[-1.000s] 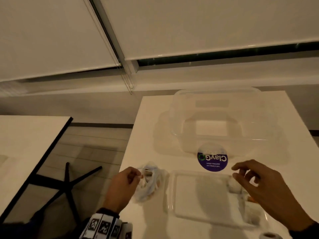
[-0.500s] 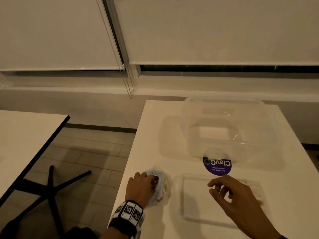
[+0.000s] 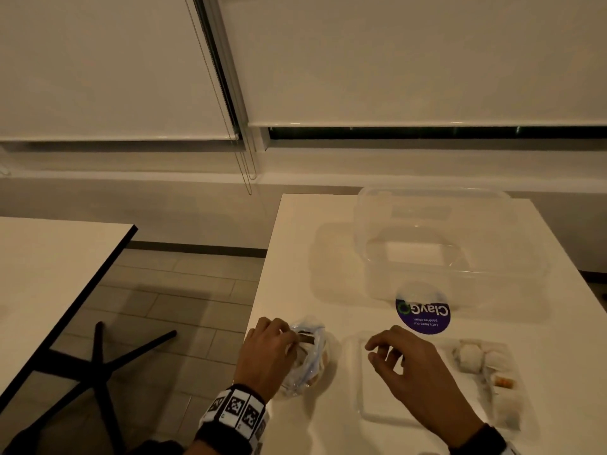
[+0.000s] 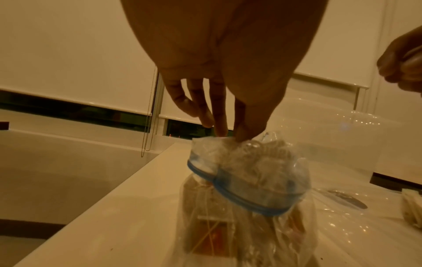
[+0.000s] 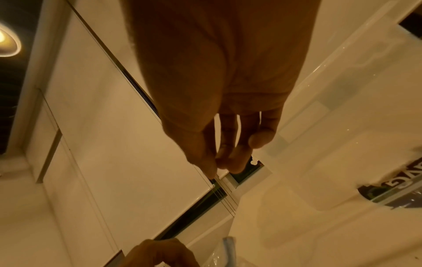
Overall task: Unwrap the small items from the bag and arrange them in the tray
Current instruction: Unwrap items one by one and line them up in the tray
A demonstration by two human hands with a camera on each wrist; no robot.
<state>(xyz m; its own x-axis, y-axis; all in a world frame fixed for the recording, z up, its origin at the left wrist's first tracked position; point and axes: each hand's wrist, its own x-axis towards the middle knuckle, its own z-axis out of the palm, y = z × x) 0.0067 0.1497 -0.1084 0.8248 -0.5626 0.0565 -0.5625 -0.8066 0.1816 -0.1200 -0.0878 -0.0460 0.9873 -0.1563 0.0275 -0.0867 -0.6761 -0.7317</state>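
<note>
Your left hand [image 3: 267,356] has its grip pinched on the rim of the one clear bag [image 3: 308,356], which stands near the desk's [image 3: 302,257] front left edge. Your right hand [image 3: 417,372] hovers over the one tray [image 3: 364,399], grip relaxed and empty. Roughly four unwrapped items [image 3: 469,357] sit along the tray's right side; one clear tub [image 3: 453,251] stands behind

One legible marking recorded: a round purple sticker [image 3: 422,315] on the near wall of the clear plastic container [image 3: 512,274] on the table [image 3: 295,244] reads "ClayGo", upside down in the head view. Smaller white lines beneath it appear to read "Let's keep our pantries clean", though too small to confirm. The right wrist view shows only part of that sticker [image 5: 392,187], letters cut off.
</note>
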